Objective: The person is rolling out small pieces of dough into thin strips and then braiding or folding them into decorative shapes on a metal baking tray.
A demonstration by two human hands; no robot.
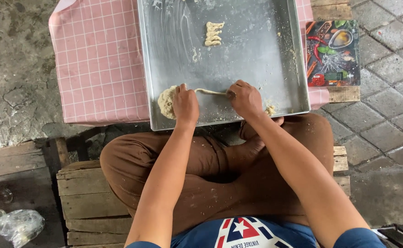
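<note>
Single head-worn view, looking steeply down from above seated person's lap; metal tray (256, 69) close ahead, floor around it.

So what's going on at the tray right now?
A person sitting cross-legged on a wooden pallet is working dough on a floured metal tray. The left hand rests on a dough lump at the tray's near edge, and the right hand pinches the end of a thin dough rope stretched between both hands. One twisted dough piece lies farther up the tray. The tray sits on a pink checked cloth, with a picture-printed board beside it.
</note>
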